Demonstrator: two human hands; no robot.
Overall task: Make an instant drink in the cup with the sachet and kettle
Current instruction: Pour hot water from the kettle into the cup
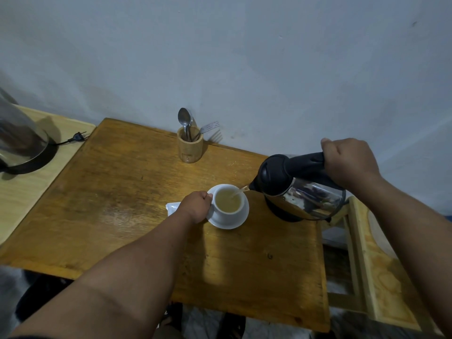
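Pale wood makes up the side surface [29,189] at the far left, where a second, steel-bodied kettle [19,140] sits on its dark base, its loose plug [77,136] lying near that surface's back edge. Beside it stands the darker wooden table [110,192]. Against the table's back edge, near the middle, a wooden holder [189,148] carries a spoon [184,118] and a fork [209,127].

Toward the table's centre, the left hand [195,206] is closed on the handle side of the white cup [228,200], which stands on a white saucer [234,221]. The cup is filled with a light tan liquid. A white sachet [172,207] peeks out from under the left wrist, just left of the saucer.

Over the right side of the table, the right hand [348,162] is clamped around the black handle of the kettle [298,184]. The kettle is held off the table and tilted to the left, its spout just above the cup's right rim, with a thin stream of water [241,190] falling into the cup. Past the table's right edge stands a pale wooden frame [374,260].
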